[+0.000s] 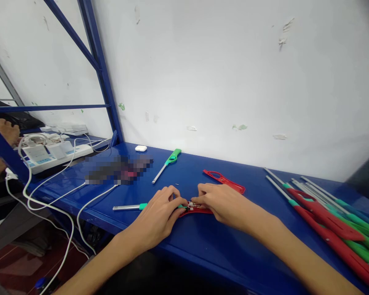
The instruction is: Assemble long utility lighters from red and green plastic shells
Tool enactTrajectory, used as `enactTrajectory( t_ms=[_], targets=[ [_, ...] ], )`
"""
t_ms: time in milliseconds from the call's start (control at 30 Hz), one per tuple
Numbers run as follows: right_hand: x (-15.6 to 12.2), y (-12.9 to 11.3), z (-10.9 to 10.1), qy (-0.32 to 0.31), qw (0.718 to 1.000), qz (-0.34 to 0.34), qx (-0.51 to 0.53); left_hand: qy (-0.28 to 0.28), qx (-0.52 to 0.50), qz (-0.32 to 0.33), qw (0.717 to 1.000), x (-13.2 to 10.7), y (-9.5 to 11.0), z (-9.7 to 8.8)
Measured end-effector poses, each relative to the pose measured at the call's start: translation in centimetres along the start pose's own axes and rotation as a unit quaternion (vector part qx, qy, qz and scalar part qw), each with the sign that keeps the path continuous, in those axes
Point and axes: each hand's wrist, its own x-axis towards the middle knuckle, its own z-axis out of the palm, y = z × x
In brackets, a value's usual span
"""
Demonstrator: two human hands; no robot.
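Low over the blue table [203,254], both my hands work at an opened red stick lighter [199,210] whose inner parts lie exposed. Its metal barrel [126,207] with a green collar points left. My left hand [161,211] is closed, thumb and fingers pinching the lighter near its middle. From the other side my right hand [223,203] pinches at the small inner parts, its fingertips partly hiding them. Behind my right hand lies a loose red half-shell [224,180]. A whole green stick lighter [169,163] rests farther back, with a tiny dark piece [177,184] in front of it.
Several red, green and blue stick lighters [329,221] are piled at the right. On the left are a white earbud case [140,148], blurred-out items [110,170], white cables [74,213] and a power strip [61,157]. Another person's hand [6,130] shows beyond the blue frame [103,78].
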Motion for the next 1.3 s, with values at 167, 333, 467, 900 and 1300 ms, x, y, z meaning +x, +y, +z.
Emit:
enactTrajectory(
  t_ms=[167,333,467,900,1300],
  targets=[
    [-0.07,-0.05,-0.01,-0.001,1.000,0.001,0.000,-0.011,-0.004,-0.003,1.000,0.02,0.05,-0.13],
    [-0.01,0.09,0.00,0.010,1.000,-0.002,0.014,-0.008,-0.008,-0.006,1.000,0.00,0.08,-0.11],
    [0.12,0.28,-0.01,0.010,1.000,-0.006,0.020,0.005,-0.013,-0.010,1.000,-0.10,0.04,-0.01],
    [-0.05,0.41,-0.09,-0.006,1.000,0.001,0.007,0.013,-0.005,-0.007,1.000,0.07,-0.06,0.04],
    [-0.39,0.84,0.00,-0.019,0.999,-0.003,0.038,-0.002,-0.011,-0.017,1.000,0.07,-0.19,0.17]
  ],
)
